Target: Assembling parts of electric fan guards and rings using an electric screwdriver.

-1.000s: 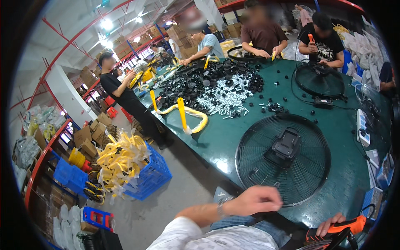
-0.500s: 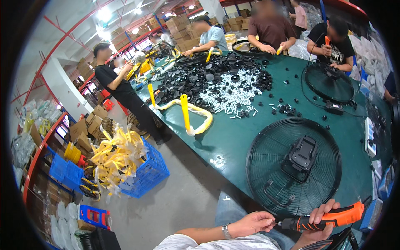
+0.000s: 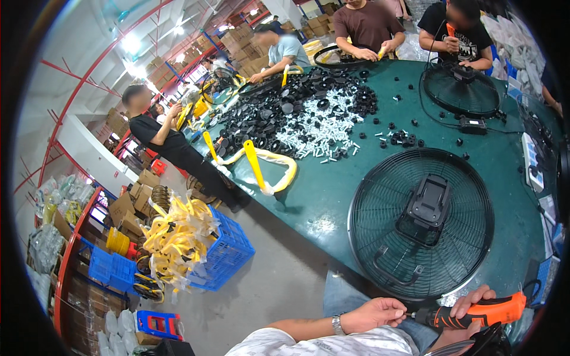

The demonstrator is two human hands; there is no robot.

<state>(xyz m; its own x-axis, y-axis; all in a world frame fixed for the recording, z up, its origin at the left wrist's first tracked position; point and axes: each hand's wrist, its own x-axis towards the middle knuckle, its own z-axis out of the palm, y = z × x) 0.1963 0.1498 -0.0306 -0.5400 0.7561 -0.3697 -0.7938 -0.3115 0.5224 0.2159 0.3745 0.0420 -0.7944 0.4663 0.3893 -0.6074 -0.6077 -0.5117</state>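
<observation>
My right hand (image 3: 473, 301) is wrapped round an orange and black electric screwdriver (image 3: 497, 311), held level at the near table edge with its tip toward my left. At that tip, the fingers of my left hand (image 3: 373, 315) are pinched together; whatever they hold there is too small to make out. Just beyond both hands, a round black fan with a wire grille (image 3: 380, 207) lies on the green table (image 3: 323, 196). A black motor housing (image 3: 428, 200) sits at its middle, and a curved handle (image 3: 396, 274) is on its near side.
White-looking screws (image 3: 317, 133) and black round parts (image 3: 255, 121) are heaped mid-table. A yellow U-shaped stand (image 3: 254, 165) lies left of them. A blue crate (image 3: 228, 255) of wrapped yellow parts stands on the floor. Several people work around the table; one handles another fan (image 3: 454, 95).
The view has shifted, so the table and the people sit slightly higher in it. Both hands and the screwdriver keep nearly the same pose and appear a little farther right.
</observation>
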